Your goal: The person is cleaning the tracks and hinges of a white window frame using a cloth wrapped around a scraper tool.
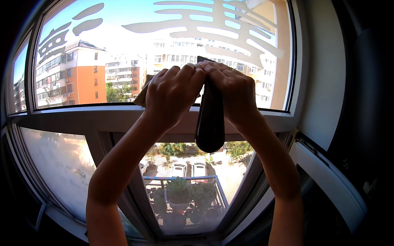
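Note:
Both my hands are raised in front of the upper window pane (pixel 126 61), close together with their fingertips meeting. My right hand (pixel 234 80) grips a dark tool with a rounded black handle (pixel 211 126), likely a scraper. The handle hangs downward, and a dark corner of the tool shows above the fingers. My left hand (pixel 175 89) is closed around a folded olive-brown cloth (pixel 142 97), which sticks out on its left side. Its fingers also reach the tool's upper part. Pale decal strokes (pixel 147 27) cover the pane's upper area. My fingers hide the tool's working end.
A horizontal window frame bar (pixel 80 118) runs below my hands. Under it is a lower screened window (pixel 184 153), with parked cars and plants outside. An open sash (pixel 332 181) juts in at the right. Frosted glass (pixel 58 163) fills the lower left.

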A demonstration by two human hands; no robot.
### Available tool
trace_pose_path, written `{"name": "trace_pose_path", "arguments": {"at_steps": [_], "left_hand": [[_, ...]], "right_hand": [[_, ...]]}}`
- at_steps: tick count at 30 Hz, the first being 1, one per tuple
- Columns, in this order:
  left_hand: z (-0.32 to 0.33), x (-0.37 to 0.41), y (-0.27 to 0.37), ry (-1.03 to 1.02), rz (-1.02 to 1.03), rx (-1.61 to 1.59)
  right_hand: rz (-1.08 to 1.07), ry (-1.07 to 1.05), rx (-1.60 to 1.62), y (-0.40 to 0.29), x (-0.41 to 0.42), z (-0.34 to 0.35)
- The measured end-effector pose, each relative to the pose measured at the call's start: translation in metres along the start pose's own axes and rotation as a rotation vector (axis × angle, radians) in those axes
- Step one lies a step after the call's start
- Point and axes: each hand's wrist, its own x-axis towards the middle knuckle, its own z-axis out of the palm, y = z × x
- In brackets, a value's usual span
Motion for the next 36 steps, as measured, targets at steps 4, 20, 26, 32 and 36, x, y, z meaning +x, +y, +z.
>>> {"name": "trace_pose_path", "arguments": {"at_steps": [4,20,26,32,36], "left_hand": [[0.006,0.020,-0.010,0.005,-0.042,-0.052],[0.004,0.014,-0.013,-0.011,-0.084,-0.050],[-0.002,-0.001,-0.005,-0.037,-0.025,-0.033],[0.001,0.024,-0.016,-0.048,-0.122,-0.062],[-0.003,-0.001,-0.007,-0.023,-0.041,-0.021]], "right_hand": [[0.120,-0.090,0.097,0.006,0.018,-0.007],[0.000,-0.055,0.011,0.006,0.023,0.001],[0.009,-0.095,0.001,-0.004,0.008,-0.004],[0.041,-0.114,-0.059,0.006,0.030,0.002],[0.005,-0.108,-0.006,-0.002,0.011,-0.002]]}}
